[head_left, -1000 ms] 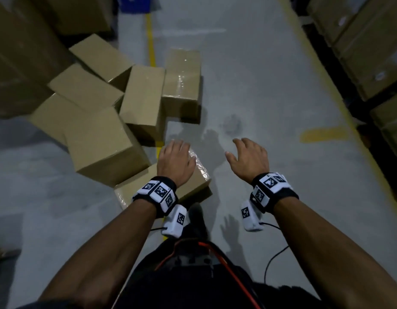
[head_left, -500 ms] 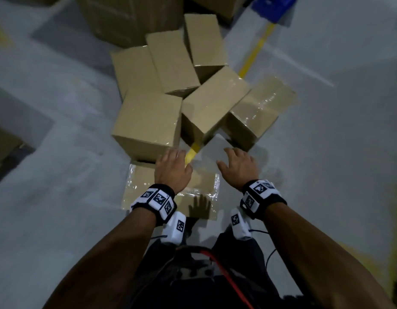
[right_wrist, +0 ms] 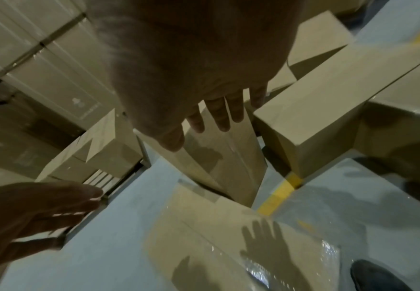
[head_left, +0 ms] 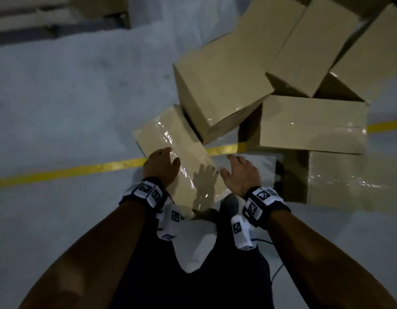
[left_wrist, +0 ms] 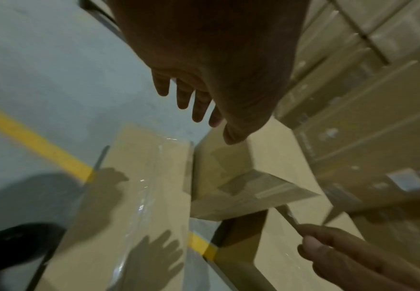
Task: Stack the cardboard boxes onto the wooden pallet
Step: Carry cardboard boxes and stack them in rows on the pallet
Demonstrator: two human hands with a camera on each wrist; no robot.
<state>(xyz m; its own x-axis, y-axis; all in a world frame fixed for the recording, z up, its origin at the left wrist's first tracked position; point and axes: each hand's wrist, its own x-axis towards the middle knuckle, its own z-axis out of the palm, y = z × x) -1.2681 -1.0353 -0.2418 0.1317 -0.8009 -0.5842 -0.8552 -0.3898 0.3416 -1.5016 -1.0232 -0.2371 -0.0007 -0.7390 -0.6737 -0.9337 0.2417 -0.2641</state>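
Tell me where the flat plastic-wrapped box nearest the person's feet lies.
In the head view the flat wrapped box lies on the floor across the yellow line, below the left hand and beside a bigger tilted box.

Grey floor (head_left: 70, 90) — yellow line (head_left: 65, 171); cardboard boxes (head_left: 222, 70) scattered.

- A warehouse or storage hall, judging by the smooth grey concrete floor (head_left: 70, 90) that fills the head view.
- A painted yellow floor line (head_left: 65, 171) runs across it, the kind that marks lanes or bays.
- Plain brown cardboard boxes (head_left: 222, 74) lie loose in a heap on the floor, several sealed with shiny clear tape or film.
- The wrist views show tall stacks of large pale cartons (right_wrist: 44, 65), banded with dark straps and bearing small printed handling marks, standing along the side.
- The light is dim and throws hard shadows on floor and boxes.
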